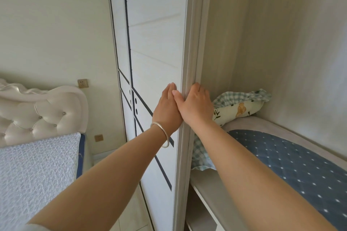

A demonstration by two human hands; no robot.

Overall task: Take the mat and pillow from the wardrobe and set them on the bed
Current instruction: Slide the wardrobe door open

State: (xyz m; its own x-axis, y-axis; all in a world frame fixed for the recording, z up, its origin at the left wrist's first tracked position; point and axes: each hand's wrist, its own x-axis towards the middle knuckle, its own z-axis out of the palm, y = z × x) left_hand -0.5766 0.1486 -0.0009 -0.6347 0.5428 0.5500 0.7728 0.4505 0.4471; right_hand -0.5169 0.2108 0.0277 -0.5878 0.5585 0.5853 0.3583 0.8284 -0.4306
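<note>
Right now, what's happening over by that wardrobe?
A person has both hands on the edge of the wardrobe's sliding door: the left hand, with a silver bangle on its wrist, lies flat on the door front, and the right hand grips the door's edge. The compartment is open. Inside, a floral pillow and a blue dotted mat lie on the shelf, untouched. The bed is off to the left.

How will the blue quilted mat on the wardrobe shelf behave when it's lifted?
The mat looks like soft quilted fabric, so it will probably flop and drape. It seems thin and likely light. The pillow appears to rest on its far end and may shift.
</note>
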